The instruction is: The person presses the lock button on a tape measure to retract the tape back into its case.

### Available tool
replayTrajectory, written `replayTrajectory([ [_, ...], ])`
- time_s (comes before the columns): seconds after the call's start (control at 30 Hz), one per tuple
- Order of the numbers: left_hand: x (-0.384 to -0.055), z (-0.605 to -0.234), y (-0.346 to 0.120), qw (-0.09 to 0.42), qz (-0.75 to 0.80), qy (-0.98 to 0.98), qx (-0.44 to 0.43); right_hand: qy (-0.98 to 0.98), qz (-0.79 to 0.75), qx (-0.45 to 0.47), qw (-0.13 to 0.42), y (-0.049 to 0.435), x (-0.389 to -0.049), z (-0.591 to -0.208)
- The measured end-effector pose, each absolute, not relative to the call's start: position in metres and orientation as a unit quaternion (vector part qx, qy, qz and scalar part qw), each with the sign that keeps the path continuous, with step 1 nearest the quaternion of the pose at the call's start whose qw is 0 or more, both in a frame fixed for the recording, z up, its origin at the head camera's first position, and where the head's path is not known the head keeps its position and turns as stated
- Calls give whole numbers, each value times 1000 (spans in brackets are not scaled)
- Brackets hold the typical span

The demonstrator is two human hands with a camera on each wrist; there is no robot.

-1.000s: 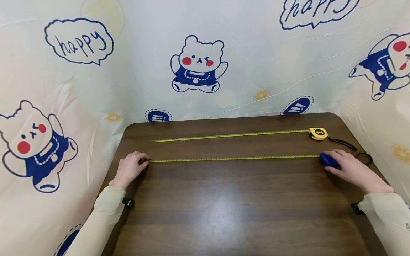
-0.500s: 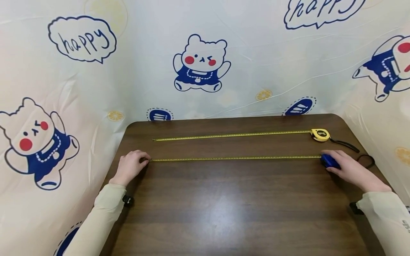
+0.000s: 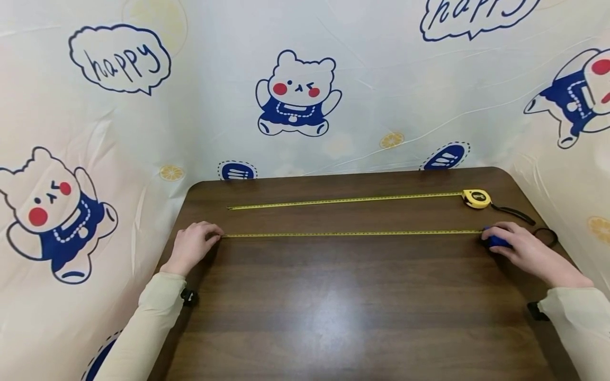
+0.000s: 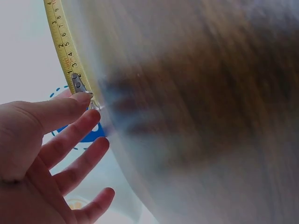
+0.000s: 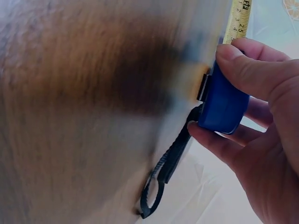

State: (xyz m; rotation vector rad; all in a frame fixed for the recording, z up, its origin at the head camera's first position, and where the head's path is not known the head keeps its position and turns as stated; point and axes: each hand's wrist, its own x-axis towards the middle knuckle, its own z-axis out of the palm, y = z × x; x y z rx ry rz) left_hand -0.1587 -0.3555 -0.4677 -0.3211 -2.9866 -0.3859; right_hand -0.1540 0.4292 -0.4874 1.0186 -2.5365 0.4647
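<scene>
A yellow tape blade (image 3: pixel 352 234) runs straight across the table between both hands. My left hand (image 3: pixel 193 246) pinches its metal end hook (image 4: pixel 80 86) between thumb and index finger; the other fingers are spread in the left wrist view. At the opposite end, my right hand (image 3: pixel 529 251) grips the blue tape measure (image 5: pixel 224 100), thumb and fingers around its case, with the blade coming out by the thumb. A black wrist strap (image 5: pixel 170 156) trails from that case. Behind lies a second, yellow tape measure (image 3: pixel 476 199), its blade (image 3: pixel 343 200) drawn out roughly parallel.
The brown wooden table (image 3: pixel 314 296) has rounded back corners. A pale curtain (image 3: pixel 371 95) printed with bears surrounds its back and sides. The yellow tape measure's black strap (image 3: pixel 514 214) lies near the right edge.
My right hand has shifted slightly right with the blue tape measure, and its fingers now cover more of the case. The left hand keeps its pinch. The yellow tape measure lies still.
</scene>
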Motion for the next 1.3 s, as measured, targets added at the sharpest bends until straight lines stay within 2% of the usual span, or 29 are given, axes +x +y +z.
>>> replayTrajectory([
  [0.67,-154,-466,-359,61,-121,-984,-112,-879,184,391,202,429,-153,-485],
  [0.9,-155,-464,-361,54,-123,-984,-115,-872,187,392,226,430,-154,-484],
  [1.17,-156,-465,-360,58,-149,-977,-139,-921,198,304,141,428,-144,-471],
  [1.3,-157,-464,-356,55,-163,-974,-147,-927,199,290,127,426,-143,-468],
])
